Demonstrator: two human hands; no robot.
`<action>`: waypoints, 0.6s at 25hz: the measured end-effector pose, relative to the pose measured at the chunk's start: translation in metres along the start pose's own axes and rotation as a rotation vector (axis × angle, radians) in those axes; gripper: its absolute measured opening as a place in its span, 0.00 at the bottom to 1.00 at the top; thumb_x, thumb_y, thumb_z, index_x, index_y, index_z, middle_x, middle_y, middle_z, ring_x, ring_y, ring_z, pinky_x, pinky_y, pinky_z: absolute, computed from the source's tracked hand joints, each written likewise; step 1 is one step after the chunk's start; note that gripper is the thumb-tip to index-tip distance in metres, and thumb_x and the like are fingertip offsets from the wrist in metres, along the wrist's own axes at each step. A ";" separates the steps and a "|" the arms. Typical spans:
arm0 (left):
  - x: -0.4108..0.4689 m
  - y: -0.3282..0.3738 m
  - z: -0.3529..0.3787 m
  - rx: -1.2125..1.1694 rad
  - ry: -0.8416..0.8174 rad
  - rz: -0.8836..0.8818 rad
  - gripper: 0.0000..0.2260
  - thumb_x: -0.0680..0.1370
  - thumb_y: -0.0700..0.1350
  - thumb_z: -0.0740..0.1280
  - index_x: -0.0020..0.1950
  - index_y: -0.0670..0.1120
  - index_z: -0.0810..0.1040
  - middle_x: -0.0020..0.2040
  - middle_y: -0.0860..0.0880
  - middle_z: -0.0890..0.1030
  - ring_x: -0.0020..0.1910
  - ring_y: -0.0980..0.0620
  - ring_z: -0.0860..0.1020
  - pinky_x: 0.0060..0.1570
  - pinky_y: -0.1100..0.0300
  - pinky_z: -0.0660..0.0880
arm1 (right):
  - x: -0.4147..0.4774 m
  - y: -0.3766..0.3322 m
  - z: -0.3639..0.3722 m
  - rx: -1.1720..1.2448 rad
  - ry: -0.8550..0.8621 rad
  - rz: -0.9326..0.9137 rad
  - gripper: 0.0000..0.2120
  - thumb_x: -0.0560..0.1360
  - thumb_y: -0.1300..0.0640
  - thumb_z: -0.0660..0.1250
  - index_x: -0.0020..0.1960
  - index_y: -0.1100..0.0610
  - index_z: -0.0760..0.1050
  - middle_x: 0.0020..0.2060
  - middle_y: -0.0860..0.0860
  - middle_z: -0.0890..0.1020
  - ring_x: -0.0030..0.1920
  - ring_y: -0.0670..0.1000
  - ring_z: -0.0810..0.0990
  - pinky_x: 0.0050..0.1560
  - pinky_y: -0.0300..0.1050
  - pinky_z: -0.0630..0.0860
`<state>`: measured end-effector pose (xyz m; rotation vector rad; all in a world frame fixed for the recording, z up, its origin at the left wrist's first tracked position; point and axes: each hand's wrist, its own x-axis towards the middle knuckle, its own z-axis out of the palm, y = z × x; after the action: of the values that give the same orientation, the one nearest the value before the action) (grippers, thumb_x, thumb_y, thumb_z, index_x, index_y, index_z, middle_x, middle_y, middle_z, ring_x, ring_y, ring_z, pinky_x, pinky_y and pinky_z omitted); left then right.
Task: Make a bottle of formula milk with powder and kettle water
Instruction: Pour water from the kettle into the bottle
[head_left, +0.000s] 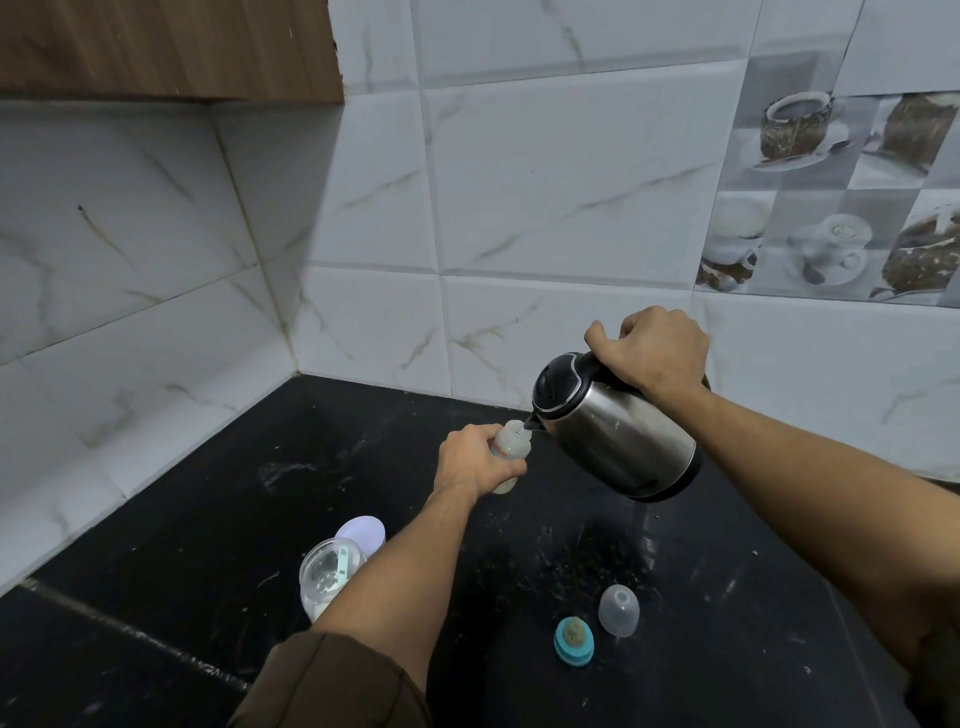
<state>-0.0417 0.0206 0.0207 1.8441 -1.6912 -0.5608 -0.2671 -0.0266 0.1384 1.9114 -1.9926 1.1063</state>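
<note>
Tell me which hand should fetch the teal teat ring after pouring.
Right, probably. The left hand grips the bottle being filled; the right hand holds only the kettle, and can set it down, then take the teal teat ring.

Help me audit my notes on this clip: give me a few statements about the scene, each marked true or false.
1. The right hand grips the steel kettle by its handle. True.
2. The steel kettle stands upright on the counter. False: it is held tilted in the air, spout at the mouth of the baby bottle.
3. The left hand holds the baby bottle. True.
4. The teal teat ring is screwed onto the baby bottle. False: it lies on the counter beside the clear cap.
5. The powder jar is closed. False: it is open, with a scoop inside.
</note>
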 end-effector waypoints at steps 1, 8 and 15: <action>0.000 0.000 0.000 0.000 -0.002 0.000 0.17 0.66 0.54 0.78 0.54 0.57 0.87 0.43 0.56 0.86 0.48 0.54 0.83 0.54 0.56 0.79 | 0.000 0.000 0.000 -0.002 -0.004 -0.001 0.29 0.68 0.35 0.60 0.26 0.60 0.74 0.19 0.51 0.68 0.25 0.55 0.72 0.30 0.42 0.65; 0.001 0.001 -0.001 0.004 -0.015 -0.003 0.16 0.65 0.54 0.78 0.53 0.56 0.87 0.43 0.56 0.86 0.48 0.54 0.83 0.54 0.55 0.79 | -0.002 -0.001 -0.003 -0.014 -0.007 -0.009 0.28 0.68 0.35 0.60 0.23 0.57 0.67 0.18 0.50 0.64 0.24 0.55 0.69 0.30 0.42 0.65; -0.001 -0.001 0.001 -0.011 -0.018 -0.007 0.17 0.65 0.55 0.78 0.53 0.56 0.88 0.43 0.56 0.86 0.49 0.54 0.83 0.55 0.55 0.79 | -0.002 0.002 0.000 -0.014 -0.008 -0.008 0.30 0.69 0.34 0.59 0.26 0.60 0.75 0.19 0.51 0.68 0.25 0.56 0.73 0.31 0.42 0.68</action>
<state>-0.0418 0.0211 0.0192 1.8434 -1.6903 -0.5898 -0.2687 -0.0249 0.1360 1.9178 -1.9901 1.0818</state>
